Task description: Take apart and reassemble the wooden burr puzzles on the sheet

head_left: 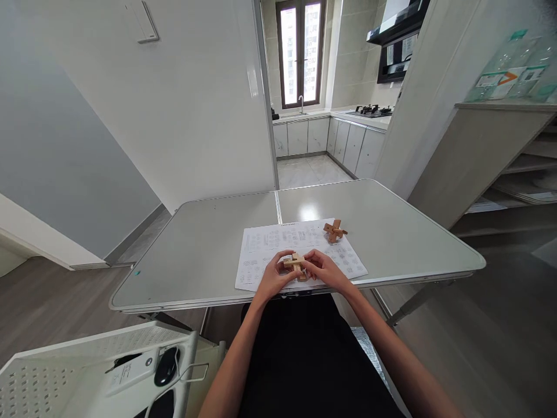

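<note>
Between my hands is a light wooden interlocking puzzle (pixel 296 264), made of crossed bars, held over the near edge of a printed sheet (pixel 265 241). My left hand (pixel 275 275) is closed on the puzzle's left side, thumb and fingers pinching it. From the right, my right hand (pixel 324 269) pinches the same puzzle. Some of the pieces are hidden behind my fingers. A second, reddish-brown wooden puzzle (pixel 335 231) rests on the sheet's far right corner, apart from both hands. Small diagrams cover the sheet.
The grey folding table (pixel 209 244) has a metal rim and a centre seam. At lower left, a white basket (pixel 87 360) holds a black mouse (pixel 167 366) and a white box (pixel 133 371). Shelves with plastic bottles (pixel 507 72) stand at right; a kitchen lies beyond the doorway.
</note>
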